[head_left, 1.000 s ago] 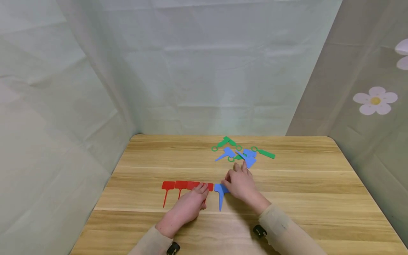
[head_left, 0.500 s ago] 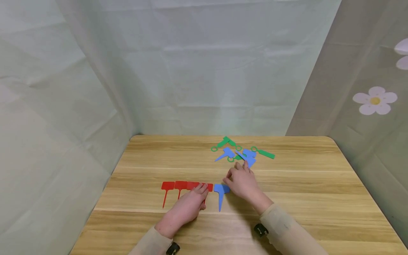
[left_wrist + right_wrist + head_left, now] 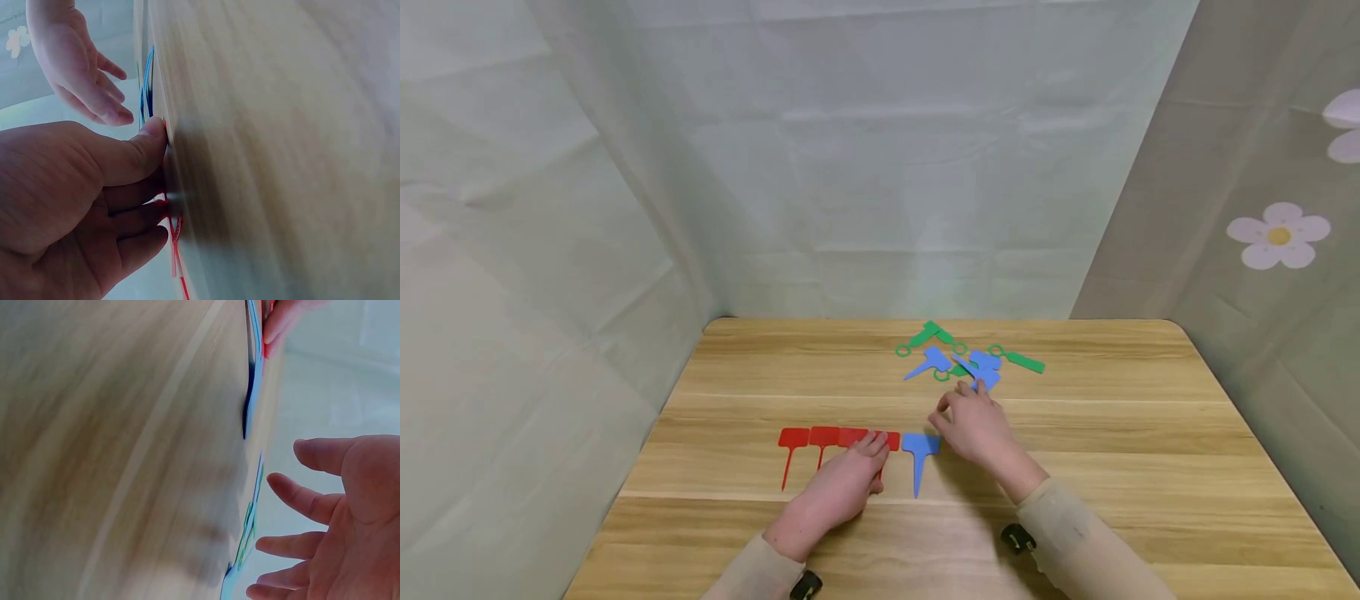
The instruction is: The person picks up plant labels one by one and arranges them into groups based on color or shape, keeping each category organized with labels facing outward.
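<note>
Several red T-shaped plant labels (image 3: 808,442) lie in a row on the wooden table (image 3: 1112,450). My left hand (image 3: 842,483) rests flat on the rightmost red labels (image 3: 172,225), fingers straight. One blue label (image 3: 919,454) lies just right of the red row, stake toward me; it shows edge-on as the blue label (image 3: 253,381) in the right wrist view. My right hand (image 3: 973,425) hovers above the table beyond it, fingers relaxed and holding nothing. A loose pile of blue and green labels (image 3: 966,358) lies farther back.
Pale cloth walls enclose the table on three sides; the right one carries white flower prints (image 3: 1277,236). Bare wood stretches to the left and right of the labels and along the front edge.
My right hand has let go of the blue label and lifted away toward the pile at the back. The left hand has stayed on the red labels.
</note>
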`<state>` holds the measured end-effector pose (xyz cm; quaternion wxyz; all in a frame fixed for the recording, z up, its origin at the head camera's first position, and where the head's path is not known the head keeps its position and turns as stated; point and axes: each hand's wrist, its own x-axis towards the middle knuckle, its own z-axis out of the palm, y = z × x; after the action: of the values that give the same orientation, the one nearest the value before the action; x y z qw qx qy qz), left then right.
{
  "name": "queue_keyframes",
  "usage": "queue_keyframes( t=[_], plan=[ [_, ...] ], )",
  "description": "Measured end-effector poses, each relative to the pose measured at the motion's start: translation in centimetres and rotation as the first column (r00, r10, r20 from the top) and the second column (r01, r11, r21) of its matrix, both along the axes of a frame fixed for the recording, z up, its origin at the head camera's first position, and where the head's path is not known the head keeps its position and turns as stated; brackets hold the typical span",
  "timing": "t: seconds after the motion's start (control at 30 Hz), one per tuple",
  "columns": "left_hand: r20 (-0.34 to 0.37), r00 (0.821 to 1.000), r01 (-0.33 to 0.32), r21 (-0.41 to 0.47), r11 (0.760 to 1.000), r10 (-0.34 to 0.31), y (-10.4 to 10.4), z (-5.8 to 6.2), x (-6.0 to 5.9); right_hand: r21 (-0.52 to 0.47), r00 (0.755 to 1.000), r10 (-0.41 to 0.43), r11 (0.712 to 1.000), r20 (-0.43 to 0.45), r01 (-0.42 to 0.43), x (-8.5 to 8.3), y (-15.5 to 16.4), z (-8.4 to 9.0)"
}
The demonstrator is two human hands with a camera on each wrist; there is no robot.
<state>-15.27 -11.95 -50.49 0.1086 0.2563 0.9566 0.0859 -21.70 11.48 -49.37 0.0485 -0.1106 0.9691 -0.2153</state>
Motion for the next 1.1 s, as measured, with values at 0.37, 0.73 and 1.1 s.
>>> queue_keyframes(
  t=[0.37, 0.73, 1.1],
  plan=[
    [0.012, 1.0, -0.011, 0.014, 1.0, 0.011, 0.0, 0.2, 0.0, -0.006, 1.0, -0.005, 1.0, 0.013, 0.006, -0.3, 1.0, 0.5],
    [0.0, 1.0, -0.004, 0.017, 1.0, 0.004, -0.3, -0.4, -0.2, -0.032, 0.999, -0.045, 0.998, 0.027, 0.045, -0.4, 2.1, 0.8],
    [-0.003, 1.0, 0.002, 0.015, 1.0, -0.002, -0.1, -0.5, -0.1, -0.022, 0.998, -0.052, 0.998, 0.029, 0.053, 0.0, 3.5, 0.8]
  ],
)
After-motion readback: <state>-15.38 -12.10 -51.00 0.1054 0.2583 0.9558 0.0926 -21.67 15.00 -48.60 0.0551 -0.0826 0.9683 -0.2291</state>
